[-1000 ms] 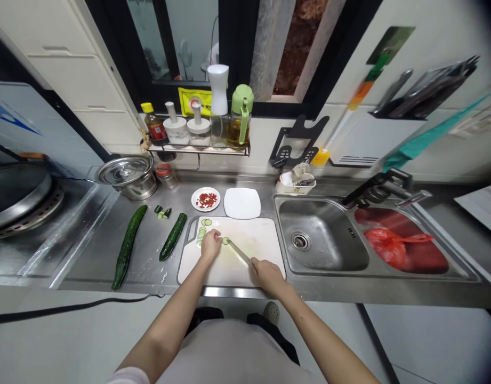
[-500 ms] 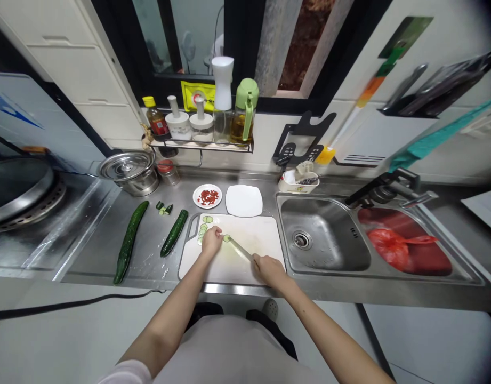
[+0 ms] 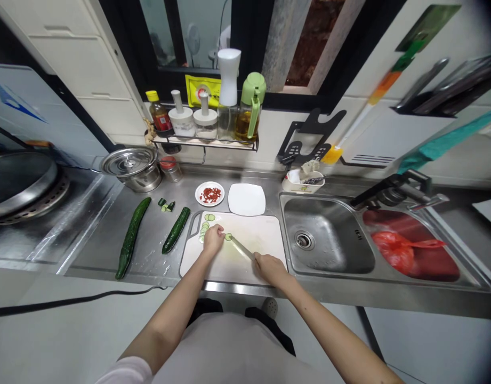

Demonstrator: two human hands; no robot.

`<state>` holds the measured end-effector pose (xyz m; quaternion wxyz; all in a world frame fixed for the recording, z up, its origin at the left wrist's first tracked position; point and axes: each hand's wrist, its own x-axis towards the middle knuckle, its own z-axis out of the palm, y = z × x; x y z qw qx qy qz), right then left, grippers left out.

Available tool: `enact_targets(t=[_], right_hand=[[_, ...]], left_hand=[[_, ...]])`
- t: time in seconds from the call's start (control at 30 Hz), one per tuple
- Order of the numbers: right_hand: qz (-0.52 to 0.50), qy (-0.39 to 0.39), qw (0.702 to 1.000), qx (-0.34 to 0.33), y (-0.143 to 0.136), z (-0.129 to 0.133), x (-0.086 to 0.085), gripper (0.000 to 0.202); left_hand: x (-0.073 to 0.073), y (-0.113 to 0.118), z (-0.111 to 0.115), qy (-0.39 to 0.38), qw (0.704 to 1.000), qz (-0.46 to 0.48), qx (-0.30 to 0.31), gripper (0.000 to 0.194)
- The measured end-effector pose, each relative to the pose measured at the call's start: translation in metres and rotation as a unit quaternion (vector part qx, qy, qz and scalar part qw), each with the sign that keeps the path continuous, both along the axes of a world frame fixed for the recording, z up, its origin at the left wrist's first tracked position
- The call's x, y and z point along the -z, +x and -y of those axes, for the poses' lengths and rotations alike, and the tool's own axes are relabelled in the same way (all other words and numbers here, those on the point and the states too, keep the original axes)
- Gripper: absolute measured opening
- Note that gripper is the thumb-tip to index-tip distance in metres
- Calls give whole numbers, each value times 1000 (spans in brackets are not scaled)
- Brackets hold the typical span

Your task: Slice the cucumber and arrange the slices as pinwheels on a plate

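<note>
On the white cutting board (image 3: pixel 257 269), my right hand (image 3: pixel 270 268) grips the handle of a kitchen knife (image 3: pixel 243 249), its blade pointing up and left. The blade's tip meets a pale green cucumber slice (image 3: pixel 228 237). My left hand (image 3: pixel 213 240) has its fingers closed at the left edge of that slice; what lies under them is partly hidden. Beyond it, several cut cucumber slices (image 3: pixel 204 228) overlap along the board's left side. A shorter cucumber (image 3: pixel 176 230) and a long whole cucumber (image 3: pixel 132 240) lie on the steel counter to the left.
Behind the board stand a plate of chopped red pieces (image 3: pixel 209 193) and a white square plate (image 3: pixel 247 199). Small cucumber pieces (image 3: pixel 166 205) lie on the counter. The sink (image 3: pixel 329 234) adjoins on the right; a lidded steel pot (image 3: pixel 135 170) stands back left. Bottles (image 3: pixel 249 109) line a rack.
The view has shifted slightly, so the surroundings sit a little differently. Both hands and the knife stay in nearly the same place on the board.
</note>
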<state>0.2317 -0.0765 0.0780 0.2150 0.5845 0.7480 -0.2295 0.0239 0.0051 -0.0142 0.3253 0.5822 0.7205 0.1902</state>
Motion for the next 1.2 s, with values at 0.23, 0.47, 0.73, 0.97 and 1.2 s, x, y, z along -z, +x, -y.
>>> enact_targets(t=[0.23,0.47,0.73,0.97,1.2], right_hand=[[-3,2,1000,5,-6,-2,0,32],[-8,14,1000,0,-8,-5,1,32],[-10,17,1000,0,-9,-5,2,31],[-9,10,1000,5,-11,-5,0,32],[-10,12,1000,7,-12,-6,1,33]], left_hand=[[-1,0,0,-8,1000,1,0,15],[2,0,-1,-4,1000,-5,2,16],[1,0,-1,-2,1000,-11,7,17],[1,-1,-1,1,1000,-16,9,18],[2,-1,-1,6,1000,-16,11,16]])
